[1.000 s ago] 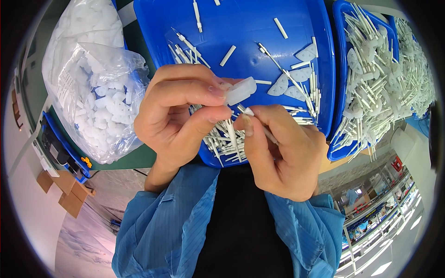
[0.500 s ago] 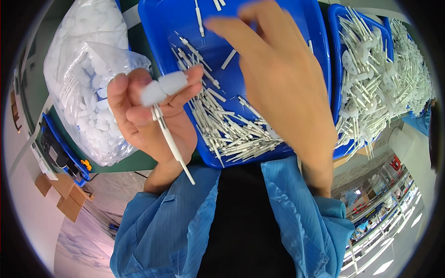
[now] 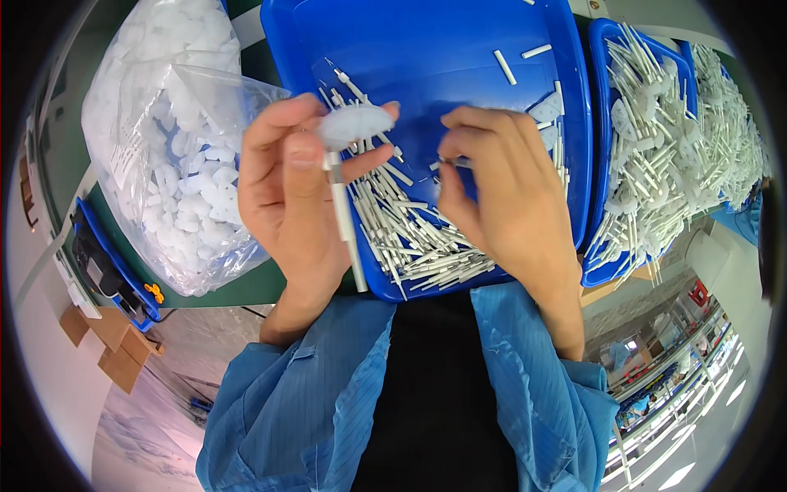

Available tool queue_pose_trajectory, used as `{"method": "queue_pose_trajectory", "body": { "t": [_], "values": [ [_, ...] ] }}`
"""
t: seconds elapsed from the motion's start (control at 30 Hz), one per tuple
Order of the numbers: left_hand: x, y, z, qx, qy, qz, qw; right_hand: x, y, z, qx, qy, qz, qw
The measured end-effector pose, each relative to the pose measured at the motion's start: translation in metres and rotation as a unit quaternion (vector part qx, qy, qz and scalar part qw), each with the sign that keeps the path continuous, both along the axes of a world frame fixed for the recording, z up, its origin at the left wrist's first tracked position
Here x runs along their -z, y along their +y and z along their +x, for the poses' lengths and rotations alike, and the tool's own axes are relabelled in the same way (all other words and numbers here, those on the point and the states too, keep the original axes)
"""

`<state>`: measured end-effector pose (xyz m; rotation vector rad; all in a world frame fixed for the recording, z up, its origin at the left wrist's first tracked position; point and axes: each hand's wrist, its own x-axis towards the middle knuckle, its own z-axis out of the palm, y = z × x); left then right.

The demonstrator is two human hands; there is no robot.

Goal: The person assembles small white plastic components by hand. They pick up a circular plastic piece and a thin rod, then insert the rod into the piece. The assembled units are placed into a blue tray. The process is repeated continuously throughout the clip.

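Note:
My left hand (image 3: 283,197) is closed on a white translucent plastic piece (image 3: 354,125), pinched between thumb and fingers. From that piece a white stick (image 3: 343,220) with a metal collar hangs down, slightly tilted. Over the blue tray (image 3: 385,41), my right hand (image 3: 516,193) pinches a slim part, apparently another stick; the fingers hide most of it. Beneath and between the hands lies a heap of similar white sticks (image 3: 410,246), several with thin metal tips. A few short white sticks (image 3: 505,67) are scattered toward the tray's far right.
A clear plastic bag (image 3: 176,164) of white plastic pieces stands on the left. On the right, another blue tray (image 3: 597,90) holds sticks joined to white pieces, with a further pile (image 3: 721,131) beyond. White pieces (image 3: 548,108) rest along the main tray's right wall.
My right hand has come down and nearer from the tray's far part, its fingers now pinched. My left hand has shifted right and turned the plastic piece, so its broad face shows.

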<state>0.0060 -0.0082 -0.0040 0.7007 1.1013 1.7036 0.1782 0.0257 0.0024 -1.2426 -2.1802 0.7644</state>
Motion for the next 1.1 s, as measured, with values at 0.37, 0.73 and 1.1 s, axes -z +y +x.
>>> {"method": "queue_pose_trajectory", "body": {
  "t": [0.37, 0.73, 1.1],
  "values": [
    [0.013, -0.002, 0.009, 0.112, 0.022, 0.088, 0.990, -0.039, -0.026, -0.010, -0.014, 0.055, -0.185, 0.981],
    [0.010, -0.002, 0.011, 0.108, 0.099, 0.079, 0.986, -0.041, -0.030, -0.001, 0.047, 0.049, -0.170, 0.983],
    [0.003, -0.005, 0.013, 0.106, 0.113, 0.111, 0.982, -0.039, -0.026, 0.001, 0.028, 0.159, -0.153, 0.975]
  ]
}}
